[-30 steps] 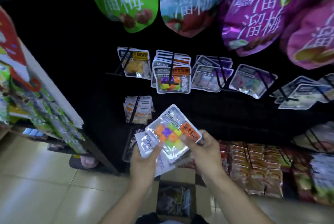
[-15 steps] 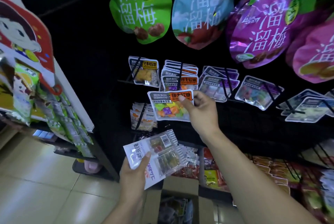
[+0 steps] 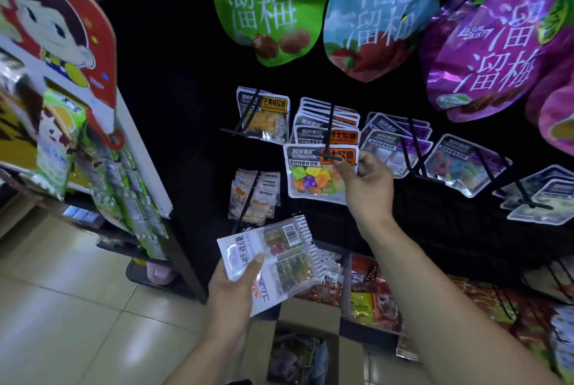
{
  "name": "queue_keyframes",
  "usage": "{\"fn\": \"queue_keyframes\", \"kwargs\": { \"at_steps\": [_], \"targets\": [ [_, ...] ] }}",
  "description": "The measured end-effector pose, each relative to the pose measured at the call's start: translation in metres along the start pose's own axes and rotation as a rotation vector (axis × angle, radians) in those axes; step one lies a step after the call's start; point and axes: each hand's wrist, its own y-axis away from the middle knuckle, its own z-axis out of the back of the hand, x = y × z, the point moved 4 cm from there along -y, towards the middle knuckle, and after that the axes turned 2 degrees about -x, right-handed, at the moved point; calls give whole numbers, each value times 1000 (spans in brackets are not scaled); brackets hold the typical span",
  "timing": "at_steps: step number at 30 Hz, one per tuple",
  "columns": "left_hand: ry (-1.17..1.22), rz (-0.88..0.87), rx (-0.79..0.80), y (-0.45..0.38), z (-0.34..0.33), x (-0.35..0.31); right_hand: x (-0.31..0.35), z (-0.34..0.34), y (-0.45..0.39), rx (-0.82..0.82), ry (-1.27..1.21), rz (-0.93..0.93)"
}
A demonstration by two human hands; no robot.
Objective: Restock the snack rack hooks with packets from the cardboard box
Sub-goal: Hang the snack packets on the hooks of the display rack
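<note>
Two hands work: right hand [image 3: 366, 185] fingers [image 3: 344, 171] pinch the packet [image 3: 313, 179] by its right edge, its hang hole at the hook [image 3: 328, 156] tip, hook running far. Left hand [image 3: 231, 288] pinches spare packets [image 3: 279, 257] nearer, lower left. Box [image 3: 298, 353] below holds more packets

We saw a clear plastic packet of multicoloured soft candies with an orange label [image 3: 320, 171] hanging upright at the tip of a black wire hook [image 3: 328, 136], in front of matching packets. A white-and-clear plastic packet showing a barcode [image 3: 273, 263] lay tilted lower down. Beneath it, an open brown cardboard box [image 3: 306, 313] sat on the floor, dim packets inside.
</note>
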Motion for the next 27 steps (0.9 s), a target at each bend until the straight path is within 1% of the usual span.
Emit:
{"fn": "queue_keyframes", "kwargs": {
  "at_steps": [7, 14, 23, 27],
  "targets": [
    [31, -12, 6, -8, 3, -3, -9, -3, 1, -61, 36, -4],
    [7, 42, -42, -20, 11, 10, -7, 3, 5, -110, 5, 9],
    [-14, 65, 1, -25, -1, 12, -10, 2, 0, -103, 46, -17],
    [-9, 80, 19, -24, -9, 17, -13, -3, -20, -122, 139, -34]
  ]
}}
